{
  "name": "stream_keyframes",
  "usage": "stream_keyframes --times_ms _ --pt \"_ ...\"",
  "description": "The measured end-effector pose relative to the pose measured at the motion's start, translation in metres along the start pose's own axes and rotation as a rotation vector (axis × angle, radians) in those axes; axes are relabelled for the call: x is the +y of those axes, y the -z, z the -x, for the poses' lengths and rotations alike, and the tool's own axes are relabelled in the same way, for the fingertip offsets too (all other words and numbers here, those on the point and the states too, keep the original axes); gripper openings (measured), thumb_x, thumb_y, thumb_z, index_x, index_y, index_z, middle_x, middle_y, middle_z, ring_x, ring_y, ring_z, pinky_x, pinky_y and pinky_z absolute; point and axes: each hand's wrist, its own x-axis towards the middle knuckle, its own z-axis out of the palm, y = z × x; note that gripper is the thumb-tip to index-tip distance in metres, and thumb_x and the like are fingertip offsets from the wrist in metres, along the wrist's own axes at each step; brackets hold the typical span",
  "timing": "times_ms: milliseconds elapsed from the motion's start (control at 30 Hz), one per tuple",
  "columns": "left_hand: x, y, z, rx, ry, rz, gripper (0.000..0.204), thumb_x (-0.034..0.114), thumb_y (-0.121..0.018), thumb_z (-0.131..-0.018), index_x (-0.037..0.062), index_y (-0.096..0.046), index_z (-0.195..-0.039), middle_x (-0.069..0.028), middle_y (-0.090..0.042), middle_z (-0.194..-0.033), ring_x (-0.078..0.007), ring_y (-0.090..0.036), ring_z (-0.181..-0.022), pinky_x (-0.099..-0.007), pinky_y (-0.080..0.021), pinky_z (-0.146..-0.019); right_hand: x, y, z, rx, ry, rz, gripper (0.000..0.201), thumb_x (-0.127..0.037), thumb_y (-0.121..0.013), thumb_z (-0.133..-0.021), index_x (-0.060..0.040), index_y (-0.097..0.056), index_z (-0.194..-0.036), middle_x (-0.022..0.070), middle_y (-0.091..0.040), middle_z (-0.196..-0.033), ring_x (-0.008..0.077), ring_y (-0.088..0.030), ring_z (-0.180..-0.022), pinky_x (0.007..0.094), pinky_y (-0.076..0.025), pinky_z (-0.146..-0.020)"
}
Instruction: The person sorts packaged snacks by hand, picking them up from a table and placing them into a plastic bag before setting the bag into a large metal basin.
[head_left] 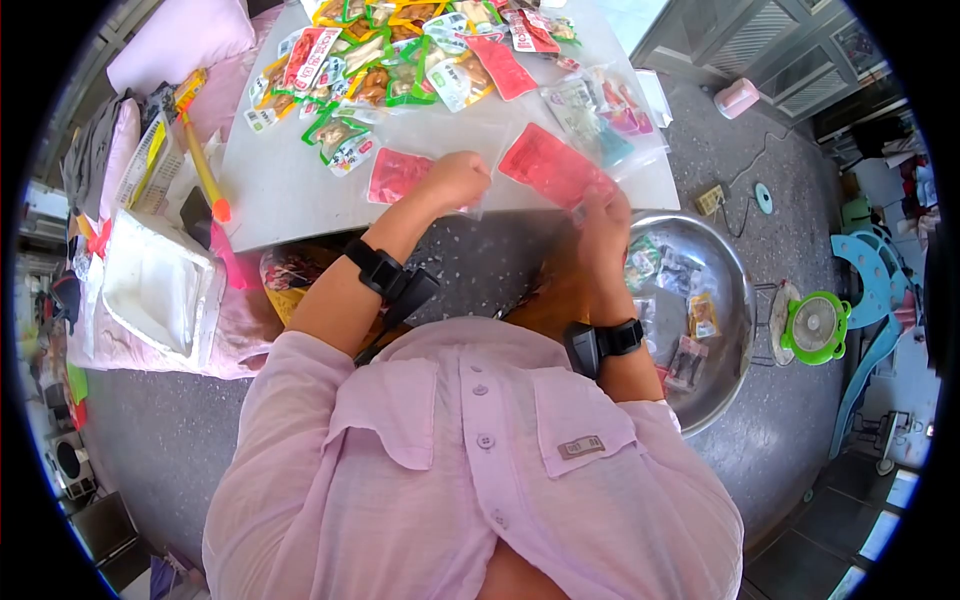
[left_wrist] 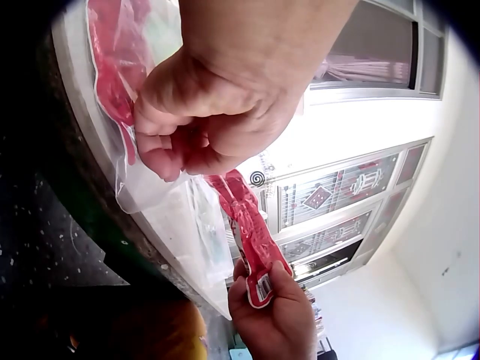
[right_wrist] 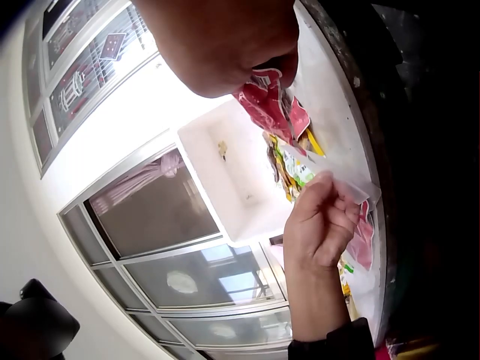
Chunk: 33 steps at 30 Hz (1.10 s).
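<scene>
In the head view my left hand (head_left: 455, 182) is over the table's near edge, beside a flat red packet (head_left: 398, 175). The left wrist view shows that hand (left_wrist: 217, 105) with curled fingers pinching a clear plastic bag (left_wrist: 139, 187). My right hand (head_left: 605, 230) grips the lower corner of a larger red packet (head_left: 548, 162), held tilted to the right of my left hand. Thumb and fingers of the right hand (left_wrist: 274, 315) close on the end of this packet (left_wrist: 244, 214). From the right wrist, my left hand (right_wrist: 322, 221) appears below the gripped packet (right_wrist: 266, 109).
Colourful food packets (head_left: 375, 80) pile on the far part of the table (head_left: 280, 200). Clear bags (head_left: 590, 115) lie at its right. A metal basin (head_left: 740, 330) with several packets stands at lower right; a white foam box (head_left: 155, 285) is at the left.
</scene>
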Motion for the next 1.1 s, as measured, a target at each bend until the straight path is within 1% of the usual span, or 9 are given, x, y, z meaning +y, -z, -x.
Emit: stream_keyframes --times_ms 67,167,267,400,733,867,967,1033,1100 --pt "0.003 0.0 0.003 0.002 0.001 0.01 0.009 0.013 -0.051 -0.074 0.0037 -0.051 -0.071 -0.0024 -0.05 -0.06 -0.0085 -0.048 -0.05 -0.0207 -0.039 -0.043 0.007 0.003 -0.001 -0.025 0.014 -0.08 0.019 -0.008 -0.042 -0.08 0.001 -0.051 -0.095 -0.001 -0.048 -0.064 0.006 -0.041 -0.051 0.0195 -0.035 -0.047" --pt "0.007 0.0 0.006 -0.007 -0.002 0.027 0.01 0.013 -0.051 -0.074 0.0035 -0.051 -0.071 -0.0023 -0.05 -0.059 -0.0086 -0.047 -0.049 -0.0211 -0.038 -0.041 0.017 0.014 -0.006 -0.105 -0.021 -0.109 0.013 -0.006 -0.049 -0.075 -0.0034 -0.051 -0.088 0.0026 -0.052 -0.074 0.0158 -0.051 -0.065 0.0271 -0.041 -0.054" --pt "0.005 0.0 0.005 -0.032 0.001 0.06 0.01 0.013 -0.051 -0.074 0.0032 -0.05 -0.071 -0.0023 -0.048 -0.058 -0.0085 -0.046 -0.048 -0.0214 -0.036 -0.04 0.012 0.008 -0.002 -0.042 -0.044 -0.052 0.016 -0.006 -0.049 -0.072 -0.0037 -0.051 -0.088 0.0038 -0.052 -0.078 0.0209 -0.051 -0.07 0.031 -0.041 -0.057" --pt "0.0 0.001 0.002 -0.049 0.002 0.067 0.011 0.013 -0.051 -0.074 0.0027 -0.05 -0.07 -0.0025 -0.047 -0.057 -0.0085 -0.045 -0.048 -0.0213 -0.036 -0.04 0.034 0.017 -0.007 -0.027 0.364 0.488 0.022 -0.009 -0.042 -0.08 0.0017 -0.05 -0.098 0.005 -0.055 -0.082 0.0088 -0.049 -0.064 0.0209 -0.04 -0.054" --pt "-0.002 0.002 -0.001 -0.05 0.003 0.085 0.011 0.013 -0.052 -0.076 0.0027 -0.05 -0.071 -0.002 -0.047 -0.057 -0.0081 -0.044 -0.047 -0.0205 -0.035 -0.04 0.069 0.037 -0.016 -0.04 0.337 0.388 0.022 -0.008 -0.042 -0.08 0.0017 -0.05 -0.098 0.0044 -0.055 -0.081 0.009 -0.049 -0.062 0.0215 -0.041 -0.054" --pt "0.0 0.002 0.002 -0.056 0.022 0.132 0.01 0.012 -0.052 -0.075 0.0027 -0.05 -0.071 -0.0021 -0.047 -0.057 -0.0083 -0.044 -0.047 -0.0205 -0.035 -0.04 0.037 0.019 -0.008 -0.02 0.094 0.012 0.021 -0.008 -0.043 -0.08 0.0024 -0.051 -0.097 0.0043 -0.055 -0.081 0.0083 -0.049 -0.062 0.0211 -0.04 -0.055" --pt "-0.001 0.003 0.001 -0.045 -0.039 0.058 0.01 0.012 -0.052 -0.073 0.0027 -0.051 -0.071 -0.0023 -0.048 -0.057 -0.0084 -0.045 -0.048 -0.0209 -0.036 -0.041 0.009 0.005 0.001 -0.052 0.161 0.072 0.02 -0.007 -0.043 -0.08 0.002 -0.052 -0.094 0.0039 -0.055 -0.079 0.0072 -0.048 -0.061 0.0205 -0.04 -0.054" --pt "0.001 -0.001 0.005 0.014 -0.097 -0.01 0.01 0.012 -0.052 -0.073 0.0027 -0.051 -0.071 -0.0025 -0.048 -0.057 -0.0084 -0.045 -0.048 -0.0212 -0.036 -0.041 0.015 0.01 -0.003 -0.073 0.502 0.474 0.018 -0.007 -0.043 -0.079 0.0011 -0.053 -0.092 0.0036 -0.055 -0.078 0.0068 -0.048 -0.062 0.0199 -0.04 -0.054" --pt "0.0 -0.002 0.005 0.043 -0.081 -0.012 0.011 0.014 -0.053 -0.071 0.0028 -0.052 -0.07 -0.0034 -0.05 -0.057 -0.0092 -0.046 -0.048 -0.0227 -0.037 -0.042 0.021 0.015 -0.005 -0.049 0.472 0.465 0.016 -0.008 -0.045 -0.08 0.0003 -0.053 -0.09 0.0022 -0.054 -0.074 0.006 -0.046 -0.06 0.0192 -0.038 -0.052"
